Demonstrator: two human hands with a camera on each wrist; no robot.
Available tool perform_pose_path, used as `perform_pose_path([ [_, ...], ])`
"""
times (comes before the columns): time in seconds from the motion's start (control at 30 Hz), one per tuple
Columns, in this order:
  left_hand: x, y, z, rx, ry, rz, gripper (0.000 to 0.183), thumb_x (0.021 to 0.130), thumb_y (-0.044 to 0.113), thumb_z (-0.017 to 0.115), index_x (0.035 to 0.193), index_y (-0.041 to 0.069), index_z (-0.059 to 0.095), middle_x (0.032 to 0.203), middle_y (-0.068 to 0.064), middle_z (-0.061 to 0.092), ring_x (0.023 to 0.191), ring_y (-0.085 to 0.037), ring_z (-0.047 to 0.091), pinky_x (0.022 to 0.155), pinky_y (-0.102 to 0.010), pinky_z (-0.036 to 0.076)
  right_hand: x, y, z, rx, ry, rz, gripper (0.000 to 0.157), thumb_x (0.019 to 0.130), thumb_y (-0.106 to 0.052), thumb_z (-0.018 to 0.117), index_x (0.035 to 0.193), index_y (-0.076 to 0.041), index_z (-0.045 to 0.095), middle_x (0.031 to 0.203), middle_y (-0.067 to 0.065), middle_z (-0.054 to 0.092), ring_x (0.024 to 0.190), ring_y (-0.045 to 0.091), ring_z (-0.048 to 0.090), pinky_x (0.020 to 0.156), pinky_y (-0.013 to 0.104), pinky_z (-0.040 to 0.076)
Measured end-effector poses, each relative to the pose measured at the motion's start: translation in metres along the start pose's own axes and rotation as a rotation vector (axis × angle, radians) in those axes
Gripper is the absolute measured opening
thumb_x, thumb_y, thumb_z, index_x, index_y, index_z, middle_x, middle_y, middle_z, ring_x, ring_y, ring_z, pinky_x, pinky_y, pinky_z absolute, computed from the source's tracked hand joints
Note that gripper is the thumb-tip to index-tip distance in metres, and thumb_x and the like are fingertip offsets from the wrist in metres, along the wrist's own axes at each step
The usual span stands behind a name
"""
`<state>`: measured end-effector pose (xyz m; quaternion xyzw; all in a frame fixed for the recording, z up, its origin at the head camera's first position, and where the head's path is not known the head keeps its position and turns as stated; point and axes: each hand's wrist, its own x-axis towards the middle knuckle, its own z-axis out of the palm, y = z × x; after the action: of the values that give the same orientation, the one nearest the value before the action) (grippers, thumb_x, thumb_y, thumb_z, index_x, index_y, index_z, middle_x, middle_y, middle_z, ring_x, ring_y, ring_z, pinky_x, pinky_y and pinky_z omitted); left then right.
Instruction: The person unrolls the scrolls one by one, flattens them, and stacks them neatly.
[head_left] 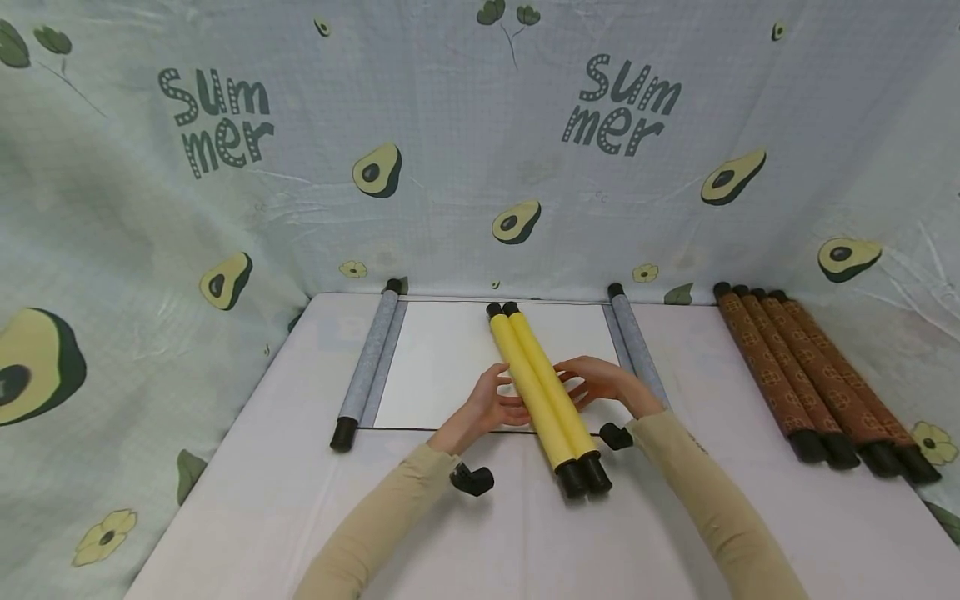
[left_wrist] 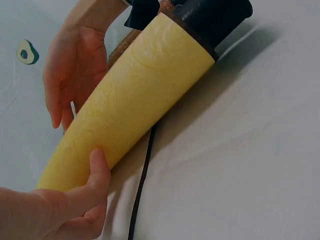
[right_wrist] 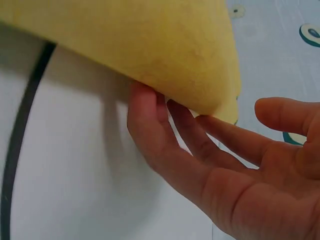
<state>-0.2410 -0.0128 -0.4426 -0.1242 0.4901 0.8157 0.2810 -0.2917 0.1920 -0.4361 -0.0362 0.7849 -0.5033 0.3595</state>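
Two long yellow rolls with black end caps, the left one (head_left: 534,392) and the right one (head_left: 557,385), lie side by side above the white table, slanting toward the near right. My left hand (head_left: 491,406) touches the left roll from its left side, fingers reaching beneath. On the opposite side, my right hand (head_left: 598,381) supports the right roll. In the right wrist view its fingers (right_wrist: 150,125) extend under the yellow surface, with the thumb (right_wrist: 285,115) apart from it. The left wrist view shows one fingertip (left_wrist: 99,160) against the yellow roll (left_wrist: 135,85).
A grey roll with black ends (head_left: 369,358) lies at the left of a black-outlined white area (head_left: 442,350), and another grey roll (head_left: 637,346) at its right. Several brown patterned rolls (head_left: 772,375) lie along the table's right side. A printed avocado curtain (head_left: 450,108) hangs behind.
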Motion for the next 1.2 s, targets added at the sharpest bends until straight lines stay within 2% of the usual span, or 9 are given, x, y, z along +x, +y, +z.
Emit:
perform_pose_path([
  [0.13,0.001,0.004,-0.006,0.052,-0.026,0.001,0.067,0.091,0.041,0.033,0.14,0.002,0.009,0.134,-0.033,0.023,0.121,-0.047,0.033,0.095,-0.06,0.031,-0.001,0.0,0.008,0.033,-0.006,-0.02,0.052,0.097,-0.031,0.031,0.137,0.001,0.027,0.138,0.024,0.031,0.094,0.025,0.059,0.072,0.037,0.052],
  [0.27,0.0,0.011,-0.008,0.128,-0.059,0.001,0.062,0.093,0.041,0.032,0.138,0.001,0.018,0.135,-0.028,0.024,0.117,-0.04,0.036,0.093,-0.062,0.032,0.002,0.004,0.017,0.081,0.013,-0.034,0.05,0.097,-0.03,0.031,0.134,0.002,0.03,0.133,0.024,0.036,0.086,0.023,0.06,0.07,0.038,0.053],
  [0.4,-0.002,0.015,-0.009,0.181,-0.078,-0.004,0.06,0.093,0.041,0.032,0.136,0.001,0.02,0.135,-0.03,0.024,0.118,-0.047,0.036,0.091,-0.062,0.033,0.002,0.007,0.024,0.148,0.029,-0.048,0.049,0.097,-0.03,0.032,0.133,0.002,0.029,0.13,0.025,0.037,0.081,0.022,0.061,0.066,0.036,0.053],
  [0.5,-0.003,0.017,-0.011,0.227,-0.084,-0.003,0.059,0.093,0.042,0.031,0.135,0.001,0.02,0.135,-0.031,0.026,0.119,-0.052,0.035,0.09,-0.063,0.033,0.0,0.009,0.028,0.181,0.039,-0.066,0.049,0.097,-0.029,0.033,0.134,0.003,0.028,0.132,0.027,0.034,0.083,0.023,0.062,0.068,0.037,0.053],
  [0.7,-0.005,0.018,-0.015,0.294,-0.06,0.0,0.056,0.093,0.042,0.031,0.132,0.003,0.024,0.132,-0.028,0.033,0.115,-0.045,0.043,0.089,-0.062,0.036,-0.007,0.004,0.03,0.229,0.039,-0.099,0.048,0.096,-0.03,0.035,0.133,0.0,0.028,0.136,0.027,0.031,0.096,0.03,0.06,0.074,0.043,0.052],
  [0.83,-0.004,0.018,-0.018,0.299,-0.053,0.002,0.055,0.093,0.043,0.03,0.131,0.004,0.025,0.129,-0.025,0.037,0.107,-0.039,0.049,0.085,-0.058,0.041,-0.012,-0.001,0.03,0.249,0.04,-0.103,0.046,0.096,-0.029,0.036,0.132,0.0,0.029,0.136,0.026,0.03,0.096,0.031,0.06,0.074,0.045,0.052],
  [1.0,-0.004,0.02,-0.019,0.291,-0.048,0.004,0.053,0.093,0.044,0.032,0.128,0.005,0.027,0.116,-0.018,0.045,0.091,-0.03,0.054,0.072,-0.047,0.048,-0.018,-0.008,0.033,0.24,0.083,-0.103,0.045,0.095,-0.029,0.039,0.129,0.0,0.031,0.132,0.026,0.035,0.092,0.029,0.061,0.074,0.044,0.052],
  [1.2,-0.006,0.021,-0.02,0.294,-0.031,0.001,0.049,0.091,0.047,0.036,0.118,0.006,0.03,0.1,-0.012,0.047,0.078,-0.025,0.056,0.06,-0.039,0.049,-0.023,-0.015,0.039,0.144,0.155,-0.106,0.052,0.092,-0.035,0.046,0.126,0.001,0.034,0.126,0.027,0.042,0.091,0.028,0.063,0.072,0.04,0.053],
])
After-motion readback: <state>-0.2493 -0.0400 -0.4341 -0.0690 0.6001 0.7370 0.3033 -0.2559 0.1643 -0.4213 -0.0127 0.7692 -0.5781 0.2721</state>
